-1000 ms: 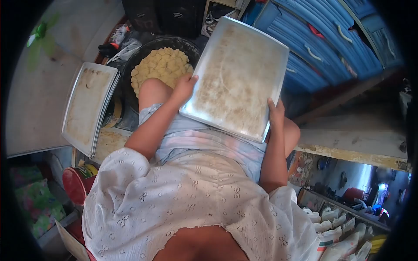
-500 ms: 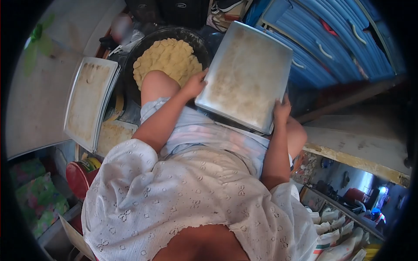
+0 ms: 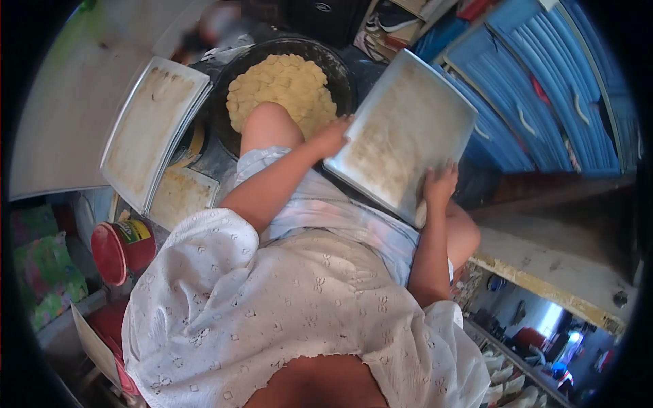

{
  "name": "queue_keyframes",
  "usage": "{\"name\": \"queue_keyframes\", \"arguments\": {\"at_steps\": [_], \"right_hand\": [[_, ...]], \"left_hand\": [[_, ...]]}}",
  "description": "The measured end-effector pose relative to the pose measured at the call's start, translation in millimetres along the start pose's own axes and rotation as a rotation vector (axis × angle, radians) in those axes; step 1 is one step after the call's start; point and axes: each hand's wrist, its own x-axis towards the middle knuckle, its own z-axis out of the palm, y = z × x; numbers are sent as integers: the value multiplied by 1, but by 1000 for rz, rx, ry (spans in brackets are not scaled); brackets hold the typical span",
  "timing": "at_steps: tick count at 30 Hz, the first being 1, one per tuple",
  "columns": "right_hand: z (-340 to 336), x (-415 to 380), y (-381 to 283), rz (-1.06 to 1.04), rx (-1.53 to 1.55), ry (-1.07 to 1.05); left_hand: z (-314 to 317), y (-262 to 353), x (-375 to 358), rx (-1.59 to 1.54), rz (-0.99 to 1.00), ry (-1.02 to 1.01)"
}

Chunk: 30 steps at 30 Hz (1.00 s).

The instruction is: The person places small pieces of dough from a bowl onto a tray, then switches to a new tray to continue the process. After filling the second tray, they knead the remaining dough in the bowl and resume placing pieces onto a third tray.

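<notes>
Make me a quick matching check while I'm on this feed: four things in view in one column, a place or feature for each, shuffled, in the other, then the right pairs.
Things:
1. Flat rectangular silvery metal tray
2. Pale yellow dough-like lumps
3. Red cylindrical container
4. Blue ridged cabinet

Places or features:
A. Has curved white handles
B. Inside the round black basin
C. Touched by the bare left hand and bare right hand
D. Carries a label with yellow on it

Pairs: 1-C, 2-B, 3-D, 4-A
</notes>
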Motion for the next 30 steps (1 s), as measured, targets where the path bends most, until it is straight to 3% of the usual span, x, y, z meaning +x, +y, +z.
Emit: {"name": "queue_keyframes", "arguments": {"at_steps": [1,3,5,7,9,11,12,15,18,20,23,24,26,30], "right_hand": [[4,4,-10,-190,-34,38],[14,21,-46,-369,115,-23],[12,38,-105,-459,244,-134],[27,57,-155,-536,307,-236],[59,77,-200,-644,332,-307],[101,94,-236,-695,350,-430],[127,101,-250,-697,346,-514],[206,109,-280,-415,142,-893],[293,93,-258,-298,-148,-972],[301,84,-252,-195,-374,-1184],[325,76,-233,-233,-512,-1325],[330,68,-224,-227,-525,-1344],[321,55,-221,-333,-717,-1128],[335,31,-216,-302,-713,-1120]], "left_hand": [[2,2,0,39,-35,-18],[-61,40,-16,14,-110,-123],[-101,46,-18,170,158,-214],[-139,16,1,65,297,-105],[-167,-31,27,-95,315,19],[-180,-85,49,-265,137,98],[-180,-115,57,-198,23,52],[-154,-185,71,25,-178,-134],[-101,-230,75,10,-198,-264],[-68,-239,78,-8,-205,-332],[-19,-252,90,35,-124,-336],[-3,-256,93,137,-46,-274],[15,-251,97,287,59,-197],[32,-240,95,362,-37,-294]]}}
